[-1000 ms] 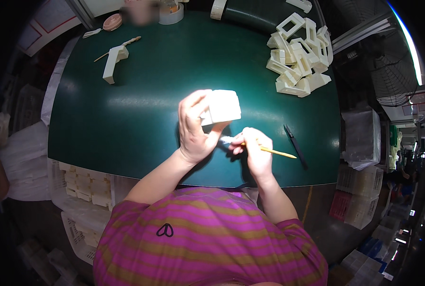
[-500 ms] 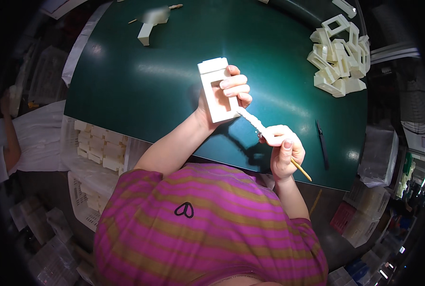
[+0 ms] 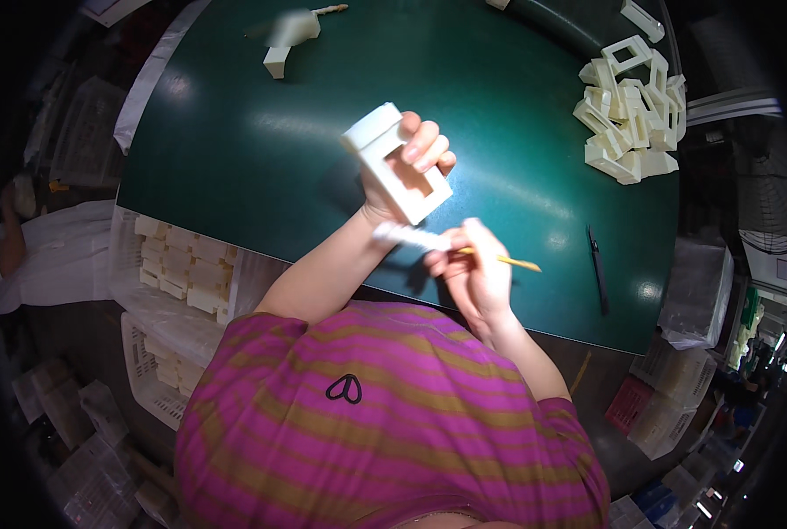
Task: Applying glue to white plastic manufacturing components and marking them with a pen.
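My left hand grips a white plastic frame with a rectangular opening, its fingers wrapped over the right side. The frame is tilted, its thicker end away from me. Just below it, my right hand is closed round a thin yellowish stick. White wrapping, blurred by motion, covers the stick's left end. That wrapped end lies close to my left wrist, apart from the frame. To the right of my right hand, a slim black pen-like tool rests on the green table.
A heap of similar white frames lies at the far right. At the far left sit a white block and a blurred white thing. Crates of white parts stand beside the table at left. Clear bins stand at lower right. Someone in white clothing is at far left.
My right hand has moved left and up, swinging the wrapped end from the frame's lower right corner to below it. My left hand has turned the frame, its far end shifting left.
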Tool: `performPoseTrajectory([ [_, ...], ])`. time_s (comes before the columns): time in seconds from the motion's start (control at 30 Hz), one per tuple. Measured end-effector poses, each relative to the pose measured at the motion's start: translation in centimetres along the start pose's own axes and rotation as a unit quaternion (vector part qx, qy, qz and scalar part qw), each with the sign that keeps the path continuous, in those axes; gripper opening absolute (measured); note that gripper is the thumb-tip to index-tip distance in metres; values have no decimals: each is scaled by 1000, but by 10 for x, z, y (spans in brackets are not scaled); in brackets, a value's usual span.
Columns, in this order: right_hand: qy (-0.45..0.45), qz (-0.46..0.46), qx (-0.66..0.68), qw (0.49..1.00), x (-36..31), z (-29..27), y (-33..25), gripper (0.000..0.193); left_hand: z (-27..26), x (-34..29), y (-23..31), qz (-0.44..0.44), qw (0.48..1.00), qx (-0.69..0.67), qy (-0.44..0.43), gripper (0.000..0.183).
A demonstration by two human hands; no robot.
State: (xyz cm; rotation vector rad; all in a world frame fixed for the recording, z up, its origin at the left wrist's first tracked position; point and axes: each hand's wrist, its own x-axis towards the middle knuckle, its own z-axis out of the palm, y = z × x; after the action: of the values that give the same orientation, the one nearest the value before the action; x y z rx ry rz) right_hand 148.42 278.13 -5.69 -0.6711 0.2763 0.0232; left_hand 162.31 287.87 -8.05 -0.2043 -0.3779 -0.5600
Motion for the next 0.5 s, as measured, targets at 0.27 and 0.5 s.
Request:
performPoseTrajectory([
  [0.27, -15, -38, 24, 999, 9, -20, -65, 29, 107, -38, 156, 13, 528, 798, 290, 46],
  [0.5, 52, -146, -136, 979, 7, -60, -102, 28, 118, -116, 296, -114, -106, 911, 381, 58],
])
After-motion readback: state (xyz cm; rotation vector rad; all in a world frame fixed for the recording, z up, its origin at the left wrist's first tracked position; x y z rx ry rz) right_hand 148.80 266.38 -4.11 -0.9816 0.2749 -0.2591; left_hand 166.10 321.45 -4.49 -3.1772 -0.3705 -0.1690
